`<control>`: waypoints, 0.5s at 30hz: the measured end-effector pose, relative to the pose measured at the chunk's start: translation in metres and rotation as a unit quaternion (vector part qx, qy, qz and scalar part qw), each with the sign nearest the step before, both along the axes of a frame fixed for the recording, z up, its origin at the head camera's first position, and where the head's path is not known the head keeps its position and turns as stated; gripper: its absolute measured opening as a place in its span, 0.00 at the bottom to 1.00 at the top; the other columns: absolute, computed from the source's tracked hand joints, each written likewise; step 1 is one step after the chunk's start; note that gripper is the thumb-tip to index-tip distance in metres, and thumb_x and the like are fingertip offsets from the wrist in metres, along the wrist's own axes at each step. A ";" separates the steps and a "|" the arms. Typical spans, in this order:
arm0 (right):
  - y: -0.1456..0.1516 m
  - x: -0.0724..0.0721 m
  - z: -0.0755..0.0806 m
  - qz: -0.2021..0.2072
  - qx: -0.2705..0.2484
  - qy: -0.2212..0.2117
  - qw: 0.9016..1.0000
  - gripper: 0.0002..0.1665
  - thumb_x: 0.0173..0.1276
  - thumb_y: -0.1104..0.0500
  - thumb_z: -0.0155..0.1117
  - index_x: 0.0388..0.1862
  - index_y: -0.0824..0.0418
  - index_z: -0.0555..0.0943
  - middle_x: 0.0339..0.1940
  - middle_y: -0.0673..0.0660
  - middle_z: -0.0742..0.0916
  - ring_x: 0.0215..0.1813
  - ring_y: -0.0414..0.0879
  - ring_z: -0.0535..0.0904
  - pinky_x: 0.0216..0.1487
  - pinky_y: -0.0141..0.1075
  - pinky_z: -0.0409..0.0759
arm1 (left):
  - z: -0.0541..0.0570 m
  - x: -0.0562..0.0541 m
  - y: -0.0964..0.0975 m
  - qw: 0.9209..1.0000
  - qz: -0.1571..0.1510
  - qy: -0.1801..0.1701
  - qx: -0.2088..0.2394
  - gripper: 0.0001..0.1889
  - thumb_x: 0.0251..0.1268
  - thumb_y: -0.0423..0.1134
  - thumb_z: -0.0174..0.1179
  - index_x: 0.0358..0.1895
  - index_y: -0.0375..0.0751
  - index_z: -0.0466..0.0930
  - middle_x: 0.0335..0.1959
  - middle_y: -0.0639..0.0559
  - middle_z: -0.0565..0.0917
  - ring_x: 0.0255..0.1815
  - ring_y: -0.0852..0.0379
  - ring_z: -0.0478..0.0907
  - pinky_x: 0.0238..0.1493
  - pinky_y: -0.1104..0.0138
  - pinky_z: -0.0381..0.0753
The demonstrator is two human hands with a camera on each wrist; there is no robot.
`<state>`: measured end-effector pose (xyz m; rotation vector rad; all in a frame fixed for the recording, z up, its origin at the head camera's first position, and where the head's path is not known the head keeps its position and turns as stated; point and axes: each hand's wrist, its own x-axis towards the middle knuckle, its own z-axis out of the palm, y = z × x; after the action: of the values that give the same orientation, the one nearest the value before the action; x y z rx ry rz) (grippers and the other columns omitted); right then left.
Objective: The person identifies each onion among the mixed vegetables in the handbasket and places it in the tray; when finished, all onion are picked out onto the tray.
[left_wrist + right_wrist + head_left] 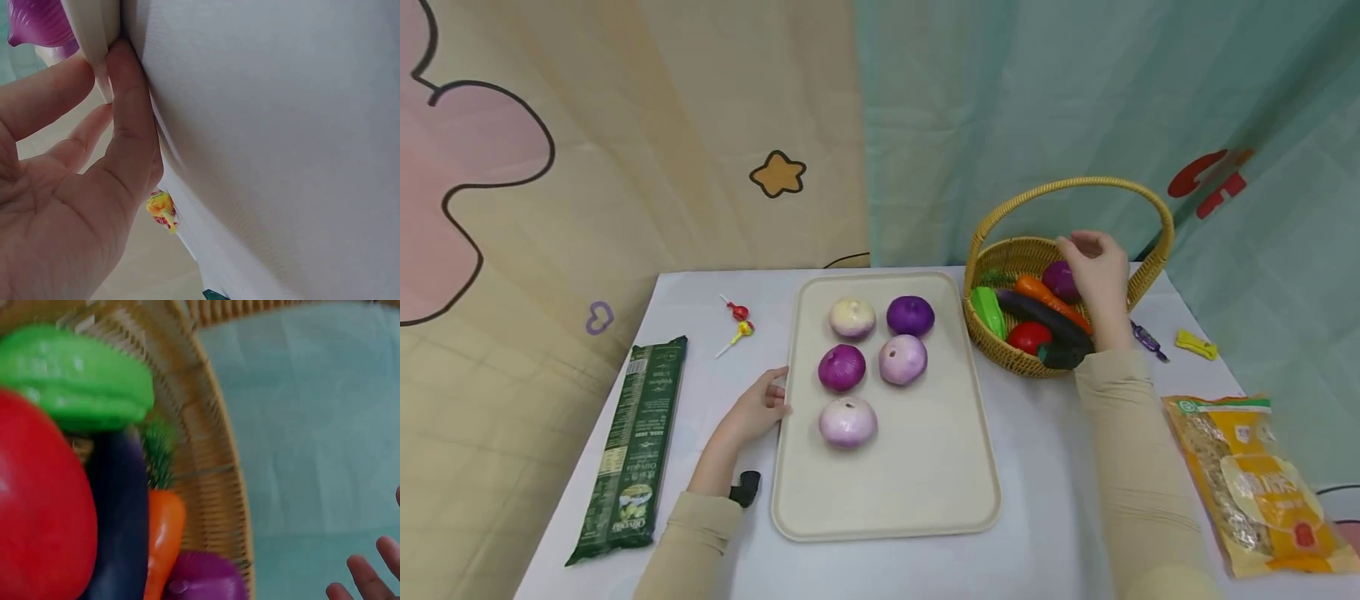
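Observation:
My left hand pinches the left edge of a cream tray, its fingers and thumb on either side of the rim in the left wrist view. On the tray lie several onions, among them a purple onion, a dark purple onion and a pale onion. Over the right side of a wicker basket, my right hand hangs with loosely bent fingers and holds nothing. Inside the basket are an eggplant, a carrot, a tomato, a green pepper-like vegetable and another purple onion.
The basket's tall handle arches around my right hand. Left of the tray are a green spaghetti pack and two lollipops. Toward the right lie a purple candy, a yellow candy and an orange bag. Curtains hang behind the table.

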<state>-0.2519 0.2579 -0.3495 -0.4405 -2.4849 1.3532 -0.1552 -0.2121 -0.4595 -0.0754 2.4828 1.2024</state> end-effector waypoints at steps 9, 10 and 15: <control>0.035 -0.036 -0.029 0.003 -0.030 -0.120 0.992 0.46 0.69 0.40 0.57 0.76 0.65 0.60 0.75 0.68 0.66 0.74 0.62 0.62 0.74 0.51 0.62 | -0.001 0.003 0.002 1.000 0.014 -0.010 -0.002 0.33 0.66 0.27 0.56 0.74 0.35 0.58 0.49 0.36 0.76 0.48 0.47 0.76 0.49 0.59 0.77; 0.036 -0.038 -0.033 0.010 -0.042 -0.136 0.990 0.46 0.70 0.42 0.58 0.77 0.66 0.58 0.76 0.69 0.64 0.75 0.63 0.61 0.74 0.51 0.62 | 0.000 0.003 0.003 1.000 0.017 -0.013 -0.002 0.33 0.66 0.27 0.57 0.74 0.36 0.58 0.49 0.37 0.75 0.48 0.47 0.75 0.49 0.59 0.77; 0.038 -0.044 -0.047 0.014 -0.045 -0.180 0.983 0.45 0.70 0.50 0.60 0.78 0.67 0.54 0.76 0.72 0.62 0.74 0.66 0.61 0.72 0.53 0.64 | 0.001 0.002 0.003 1.000 0.018 -0.009 -0.009 0.33 0.66 0.27 0.57 0.73 0.36 0.59 0.49 0.37 0.75 0.47 0.48 0.75 0.48 0.60 0.76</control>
<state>-0.2958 0.2962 -0.3965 -0.7325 -2.7276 1.5165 -0.1537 -0.2090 -0.4585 -0.1363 2.4873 1.1874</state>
